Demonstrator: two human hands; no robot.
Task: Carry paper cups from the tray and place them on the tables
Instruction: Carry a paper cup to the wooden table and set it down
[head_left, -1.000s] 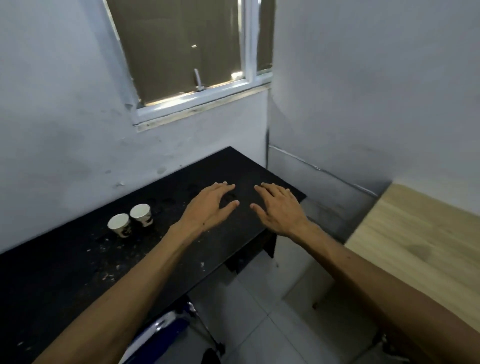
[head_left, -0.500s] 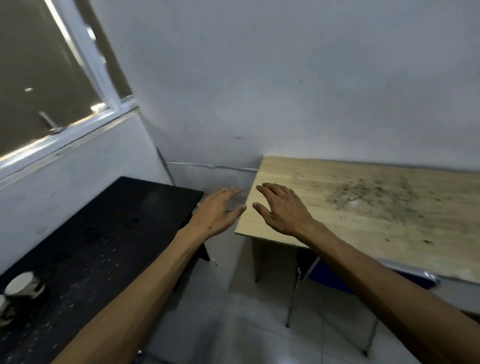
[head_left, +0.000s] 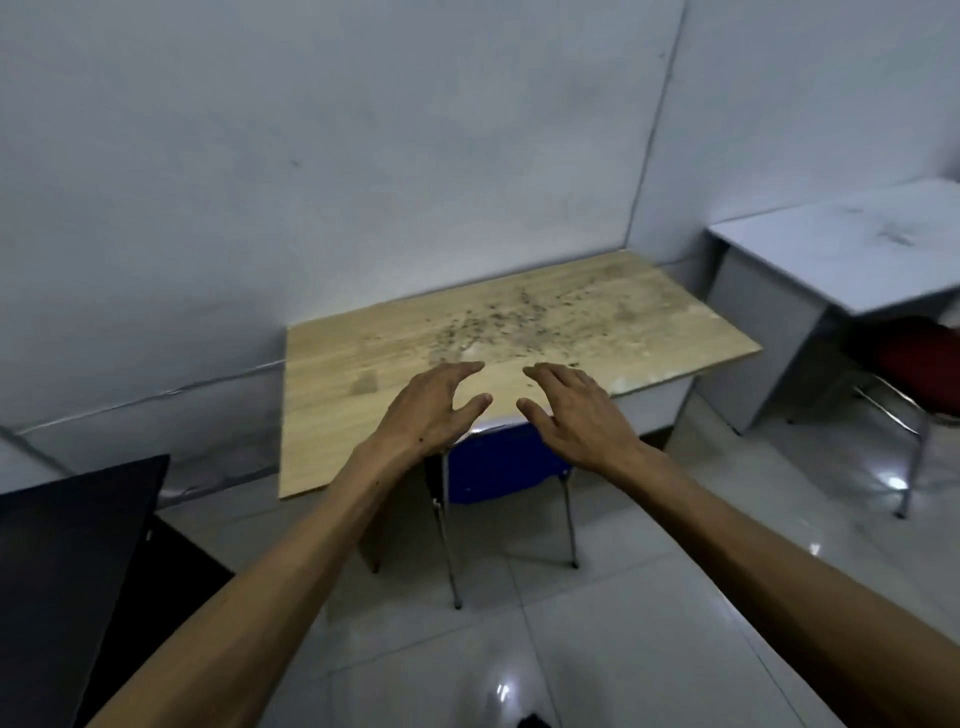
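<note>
Over the near edge of the wooden table (head_left: 363, 374), left hand (head_left: 426, 415) and right hand (head_left: 576, 415) side by side, palms down, fingers loosely spread, holding nothing. Paper cups and tray nowhere in view. Under the tabletop, a blue chair (head_left: 498, 467). Far left, a black table (head_left: 67, 545). Far right, a white desk (head_left: 841, 260) beside a red chair (head_left: 914, 358).
</note>
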